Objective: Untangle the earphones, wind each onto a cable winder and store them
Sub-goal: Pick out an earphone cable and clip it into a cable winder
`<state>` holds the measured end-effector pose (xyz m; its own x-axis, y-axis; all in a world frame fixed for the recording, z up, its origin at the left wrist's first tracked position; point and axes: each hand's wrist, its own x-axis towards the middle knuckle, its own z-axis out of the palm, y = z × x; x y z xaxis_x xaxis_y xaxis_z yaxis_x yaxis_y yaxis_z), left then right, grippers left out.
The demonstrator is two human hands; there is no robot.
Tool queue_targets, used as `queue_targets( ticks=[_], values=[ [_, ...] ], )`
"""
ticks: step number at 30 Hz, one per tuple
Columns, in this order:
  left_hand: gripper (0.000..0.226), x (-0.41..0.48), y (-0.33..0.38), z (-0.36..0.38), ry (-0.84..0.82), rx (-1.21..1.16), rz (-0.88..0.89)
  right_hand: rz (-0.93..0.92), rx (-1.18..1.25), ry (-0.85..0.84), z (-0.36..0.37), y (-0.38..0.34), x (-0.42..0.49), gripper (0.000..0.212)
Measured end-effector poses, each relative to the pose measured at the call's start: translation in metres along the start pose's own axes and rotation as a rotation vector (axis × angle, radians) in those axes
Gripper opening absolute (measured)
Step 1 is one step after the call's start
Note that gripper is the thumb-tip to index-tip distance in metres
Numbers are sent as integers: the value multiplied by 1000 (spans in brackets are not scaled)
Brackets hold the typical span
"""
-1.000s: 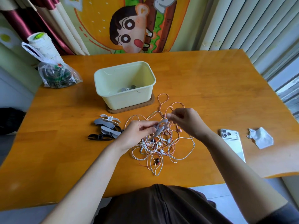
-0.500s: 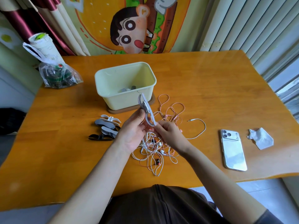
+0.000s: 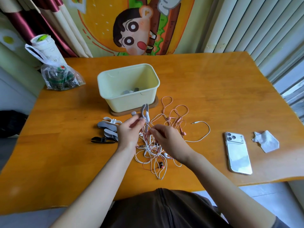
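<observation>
Head view, left to right: the left hand (image 3: 130,131) pinches a grey cable winder (image 3: 144,111) upright before the storage box (image 3: 125,102) — the right hand (image 3: 169,140) nips a white cord (image 3: 146,125) just beneath it, above the tangled earphones (image 3: 154,152) on the table (image 3: 213,99). Light, limp, easily snagged wire — best taken near a plug, never yanked through knots.
</observation>
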<state>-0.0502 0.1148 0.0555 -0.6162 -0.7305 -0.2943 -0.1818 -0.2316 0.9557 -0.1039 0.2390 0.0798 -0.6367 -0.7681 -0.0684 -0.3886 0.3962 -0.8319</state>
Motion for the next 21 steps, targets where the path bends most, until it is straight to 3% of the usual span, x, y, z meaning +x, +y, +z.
queue_targets(
  ticks=[2,6,16,21],
  values=[
    [29,3,-7,-4,-8,199,125,-16,-14,-17,-5,-3,1,22],
    [27,2,-16,-5,-39,328,183,-61,-88,-49,-11,-8,4,24],
    [34,-8,-5,2,-275,288,234,26,-121,154,-49,4,23,25],
    [33,-7,-3,0,-385,317,189,-24,-133,274,-56,12,23,18]
  ],
)
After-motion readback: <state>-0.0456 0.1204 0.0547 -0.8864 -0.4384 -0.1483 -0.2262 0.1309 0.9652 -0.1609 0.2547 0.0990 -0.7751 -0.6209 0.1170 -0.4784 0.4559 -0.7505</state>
